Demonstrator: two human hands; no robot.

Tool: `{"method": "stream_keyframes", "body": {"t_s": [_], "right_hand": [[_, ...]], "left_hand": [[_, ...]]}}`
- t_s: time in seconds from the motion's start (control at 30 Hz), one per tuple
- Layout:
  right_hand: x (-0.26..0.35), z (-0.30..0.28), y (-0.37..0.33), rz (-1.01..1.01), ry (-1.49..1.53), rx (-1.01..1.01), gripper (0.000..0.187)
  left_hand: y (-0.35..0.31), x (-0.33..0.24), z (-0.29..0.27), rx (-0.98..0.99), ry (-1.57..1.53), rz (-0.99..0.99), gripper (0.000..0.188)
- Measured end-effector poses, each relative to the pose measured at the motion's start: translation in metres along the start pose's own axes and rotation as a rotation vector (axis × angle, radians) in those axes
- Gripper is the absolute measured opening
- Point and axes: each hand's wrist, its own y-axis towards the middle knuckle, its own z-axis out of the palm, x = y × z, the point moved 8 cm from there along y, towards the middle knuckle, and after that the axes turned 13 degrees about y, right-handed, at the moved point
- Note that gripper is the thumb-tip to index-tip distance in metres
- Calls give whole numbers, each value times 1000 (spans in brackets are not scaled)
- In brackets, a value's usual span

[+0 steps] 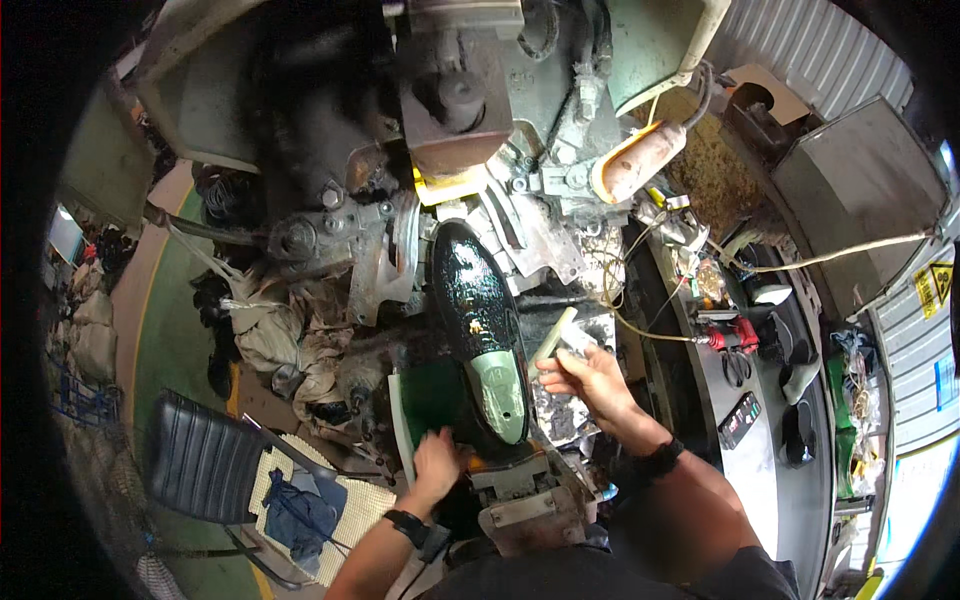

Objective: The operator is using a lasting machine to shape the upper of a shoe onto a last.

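Note:
In the machine's middle lies a shoe upper on a last (478, 300), bottom side up. Its front part is glossy black, and the pale green heel end of the last (497, 385) is exposed. My right hand (590, 385), just right of the heel, is closed on a pale off-white stick (553, 338) that slants up beside the shoe. My left hand (438, 462) is low on the left, close to the shoe's heel and a dark green panel (430, 405). Its fingertips are lost in shadow, so their grip is unclear.
Metal jaws (395, 255) flank the toe, beneath the machine head (455, 110). A lit lamp (640, 163) hangs at upper right. A red power tool (728, 335) and a black remote control (740, 420) rest on the right bench. A black chair (200, 455) stands at left.

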Motion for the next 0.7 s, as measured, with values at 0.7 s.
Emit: {"method": "stream_keyframes", "body": {"t_s": [0.7], "right_hand": [[81,14,-115,-540,-194,-131,25]], "left_hand": [[-15,207,-13,-810,-668,-174,67]]}}
